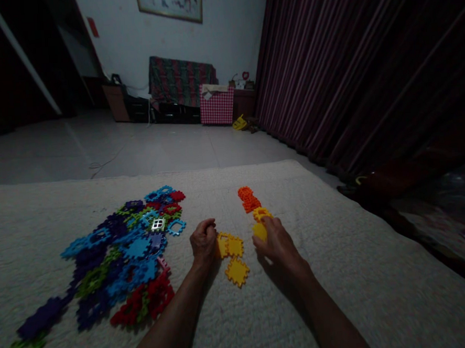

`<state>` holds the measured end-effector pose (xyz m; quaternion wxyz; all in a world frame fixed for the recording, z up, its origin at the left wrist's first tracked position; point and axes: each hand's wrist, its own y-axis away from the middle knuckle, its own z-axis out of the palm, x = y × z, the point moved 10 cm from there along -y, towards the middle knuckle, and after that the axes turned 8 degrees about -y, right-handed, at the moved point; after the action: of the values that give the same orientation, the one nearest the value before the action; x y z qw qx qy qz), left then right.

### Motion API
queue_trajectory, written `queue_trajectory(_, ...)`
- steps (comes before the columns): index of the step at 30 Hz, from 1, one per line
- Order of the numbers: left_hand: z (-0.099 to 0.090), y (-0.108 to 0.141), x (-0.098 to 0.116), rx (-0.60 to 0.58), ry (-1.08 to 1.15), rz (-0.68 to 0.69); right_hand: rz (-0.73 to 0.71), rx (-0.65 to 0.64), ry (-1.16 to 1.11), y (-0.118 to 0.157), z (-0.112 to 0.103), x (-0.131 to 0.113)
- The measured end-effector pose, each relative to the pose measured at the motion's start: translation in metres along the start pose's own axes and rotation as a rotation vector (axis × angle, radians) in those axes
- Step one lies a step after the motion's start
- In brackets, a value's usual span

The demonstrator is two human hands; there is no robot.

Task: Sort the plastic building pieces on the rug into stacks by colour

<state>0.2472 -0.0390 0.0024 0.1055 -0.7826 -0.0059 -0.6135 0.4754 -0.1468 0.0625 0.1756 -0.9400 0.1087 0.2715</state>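
My right hand [279,244] pinches a yellow toothed plastic building piece [259,232] between thumb and fingers. Just beyond it lies an open-centred yellow piece [261,212], close to a cluster of orange pieces [249,199]. My left hand [203,242] is curled into a fist on the cover, right against some yellow pieces [234,246]. Its palm is hidden, so I cannot see whether anything is inside. Nearer to me, between my forearms, a single solid yellow piece [237,272] lies flat.
A heap of blue, purple, green and red toothed pieces [136,248] spreads to the left, with a white window-like piece [158,224] on it. The quilted cover [341,272] ends at a far edge above a tiled floor [191,147]. Dark curtains [308,59] hang at right.
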Motion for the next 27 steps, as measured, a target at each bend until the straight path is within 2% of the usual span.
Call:
queue_trajectory(3, 0.000, 0.000, 0.000, 0.002, 0.006, 0.005, 0.044, 0.225, -0.044, -0.011, -0.022, 0.016)
queue_trajectory(6, 0.001, 0.000, -0.002, -0.005, 0.002, 0.005, 0.069, 0.315, -0.056, -0.011, -0.024, 0.029)
queue_trajectory(14, -0.001, 0.001, -0.001, 0.012, -0.006, 0.009, 0.085, 0.362, 0.009, -0.004, -0.015, 0.042)
queue_trajectory(19, 0.003, -0.001, -0.008, -0.006, 0.014, -0.008, 0.088, 0.371, 0.024, -0.004, -0.013, 0.049)
queue_trajectory(24, 0.002, -0.001, -0.006, -0.002, 0.013, -0.003, 0.092, 0.351, 0.040, -0.004, -0.011, 0.048)
queue_trajectory(27, 0.001, 0.000, -0.004, -0.001, 0.029, -0.010, 0.084, 0.365, 0.033, -0.002, -0.016, 0.041)
